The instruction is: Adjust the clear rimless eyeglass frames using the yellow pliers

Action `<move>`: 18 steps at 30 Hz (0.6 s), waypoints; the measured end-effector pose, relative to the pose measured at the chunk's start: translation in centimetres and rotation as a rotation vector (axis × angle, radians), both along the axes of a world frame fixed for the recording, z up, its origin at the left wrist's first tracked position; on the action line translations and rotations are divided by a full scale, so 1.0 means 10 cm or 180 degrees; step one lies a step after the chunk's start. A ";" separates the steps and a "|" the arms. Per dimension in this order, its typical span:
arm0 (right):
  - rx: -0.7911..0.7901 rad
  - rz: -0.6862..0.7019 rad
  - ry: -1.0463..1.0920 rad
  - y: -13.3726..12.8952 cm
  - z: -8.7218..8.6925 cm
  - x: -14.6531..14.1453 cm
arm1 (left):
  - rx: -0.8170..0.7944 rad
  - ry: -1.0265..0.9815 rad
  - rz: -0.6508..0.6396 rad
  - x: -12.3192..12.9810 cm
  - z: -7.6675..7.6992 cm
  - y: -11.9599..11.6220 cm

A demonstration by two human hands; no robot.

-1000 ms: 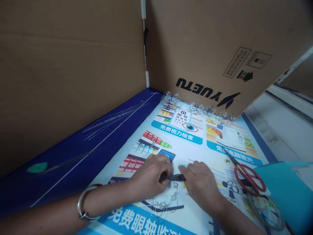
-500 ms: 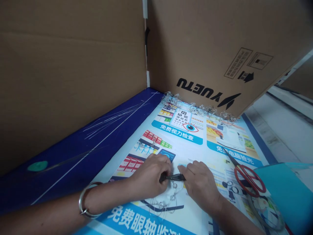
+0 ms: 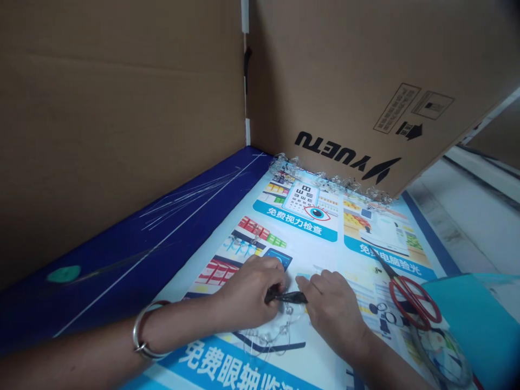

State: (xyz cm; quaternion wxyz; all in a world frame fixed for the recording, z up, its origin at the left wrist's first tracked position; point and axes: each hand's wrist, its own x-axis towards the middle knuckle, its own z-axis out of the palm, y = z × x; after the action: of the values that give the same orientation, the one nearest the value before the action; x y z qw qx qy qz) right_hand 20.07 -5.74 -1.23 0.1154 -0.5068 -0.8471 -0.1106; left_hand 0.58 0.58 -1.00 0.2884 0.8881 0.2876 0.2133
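My left hand [image 3: 257, 290] is closed on one end of a thin black strip [image 3: 293, 297] that looks like plastic or tape. My right hand [image 3: 332, 310] pinches the other end, so the strip spans the gap between the two. Just below it lies a loose tangle of clear line with small rings or beads [image 3: 280, 330], on the printed poster. Whether the strip is joined to that line is hidden by my fingers. A silver bangle [image 3: 140, 336] is on my left wrist.
Red-handled scissors [image 3: 414, 303] lie to the right, beside a coil of clear line [image 3: 442, 357] and a teal sheet [image 3: 479, 319]. Wire-like clumps [image 3: 333, 184] line the poster's far edge. Cardboard walls [image 3: 122, 108] stand left and behind. Cut strands and a green blob [image 3: 64, 274] lie left.
Both hands keep hold of the black strip in nearly the same place. The whole view has shifted very slightly.
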 end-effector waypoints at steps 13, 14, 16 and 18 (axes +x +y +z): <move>0.0045 -0.0098 -0.0142 0.00 0.00 -0.04 | -0.0082 -0.0175 0.0077 -0.01 0.00 0.01; 0.0031 -0.0110 -0.0093 0.00 0.00 -0.05 | -0.0088 -0.0182 0.0084 -0.01 0.00 0.01; -0.0040 -0.0131 0.0078 0.00 -0.01 -0.06 | -0.0097 -0.0185 0.0090 -0.01 0.00 0.01; -0.0163 -0.0160 0.0292 0.00 -0.01 -0.06 | -0.0090 -0.0188 0.0077 -0.02 -0.01 0.01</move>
State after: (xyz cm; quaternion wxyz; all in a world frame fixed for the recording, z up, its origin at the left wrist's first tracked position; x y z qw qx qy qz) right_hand 19.51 -5.75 -1.33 0.1383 -0.5352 -0.8305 -0.0685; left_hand 0.43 0.66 -1.06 0.3066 0.8736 0.2928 0.2388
